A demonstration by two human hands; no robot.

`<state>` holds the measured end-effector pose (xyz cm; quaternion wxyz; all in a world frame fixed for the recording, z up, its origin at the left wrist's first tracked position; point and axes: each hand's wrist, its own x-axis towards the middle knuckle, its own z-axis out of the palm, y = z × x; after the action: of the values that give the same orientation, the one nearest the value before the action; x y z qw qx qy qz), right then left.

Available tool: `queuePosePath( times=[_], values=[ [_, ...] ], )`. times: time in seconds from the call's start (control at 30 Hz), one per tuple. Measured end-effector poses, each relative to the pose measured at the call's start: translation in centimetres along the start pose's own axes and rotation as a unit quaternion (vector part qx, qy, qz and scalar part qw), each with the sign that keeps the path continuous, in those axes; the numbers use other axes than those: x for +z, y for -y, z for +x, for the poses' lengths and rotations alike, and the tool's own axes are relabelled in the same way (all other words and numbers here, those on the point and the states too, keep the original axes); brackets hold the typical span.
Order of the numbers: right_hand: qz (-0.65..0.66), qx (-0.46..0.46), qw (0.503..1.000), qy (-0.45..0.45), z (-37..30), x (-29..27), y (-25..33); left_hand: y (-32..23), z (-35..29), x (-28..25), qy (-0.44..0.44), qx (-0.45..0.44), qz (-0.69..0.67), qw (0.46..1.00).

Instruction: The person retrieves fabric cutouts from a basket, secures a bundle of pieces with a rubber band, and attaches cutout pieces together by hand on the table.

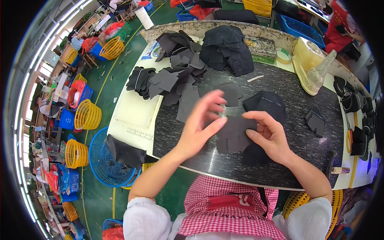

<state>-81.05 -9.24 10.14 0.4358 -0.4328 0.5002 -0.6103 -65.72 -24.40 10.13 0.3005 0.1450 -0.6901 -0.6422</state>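
Observation:
My right hand [270,136] pinches the right edge of a dark cut piece of sheet material [236,131], notched along its lower edge. To its left, my left hand [204,124] is raised with fingers apart and somewhat blurred. Its thumb tip is close to the piece's left edge; whether they touch, I cannot tell. Just beyond the hands lies another flat dark piece [230,94]. A rounded black piece [266,104] rests beyond my right hand, partly hidden by it. Heaped dark cut pieces [184,80] spread over the left of the table, near my left hand.
A thick stack of black pieces [228,50] stands at the back. Near it are a tape roll [283,56] and a yellowish shoe last-like form [310,68]. A hammer [334,168] and scissors [349,140] lie right. A blue basket [106,160] stands left of the table.

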Motion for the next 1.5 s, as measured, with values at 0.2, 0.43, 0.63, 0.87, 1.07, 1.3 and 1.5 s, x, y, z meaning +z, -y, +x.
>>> queuePosePath(
  times=[0.2, 0.43, 0.63, 0.87, 1.07, 1.3, 1.5],
  values=[
    [-0.349, -0.190, 0.916, -0.059, 0.6, -0.4, -0.3, 0.5, -1.3, 1.0, 0.105, -0.250, -0.296, 0.916],
    [-0.483, -0.508, 0.707, 0.097, -0.3, -0.7, -0.3, 1.9, -1.6, 0.6, 0.080, -0.185, -0.137, 0.970],
    [-0.269, -0.262, 0.894, 0.243, -9.1, 0.0, 0.0, 1.1, -0.6, -2.1, 0.018, 0.233, 0.465, 0.854],
    [-0.206, 0.088, 0.972, -0.069, -7.5, -3.0, -0.7, 1.6, -6.7, 6.0, 0.139, -0.085, 0.090, 0.983],
    [-0.333, 0.078, 0.938, -0.053, -6.3, -3.6, -1.8, 2.3, -4.5, 6.5, 0.144, -0.132, 0.169, 0.966],
    [-0.474, -0.078, 0.877, -0.019, -6.4, -3.3, -3.7, 2.8, -3.9, 6.2, 0.173, -0.116, 0.198, 0.958],
    [-0.610, -0.052, 0.791, -0.010, -6.0, -4.4, -1.3, 2.0, -3.5, 6.5, 0.253, 0.150, 0.528, 0.797]
  ],
)
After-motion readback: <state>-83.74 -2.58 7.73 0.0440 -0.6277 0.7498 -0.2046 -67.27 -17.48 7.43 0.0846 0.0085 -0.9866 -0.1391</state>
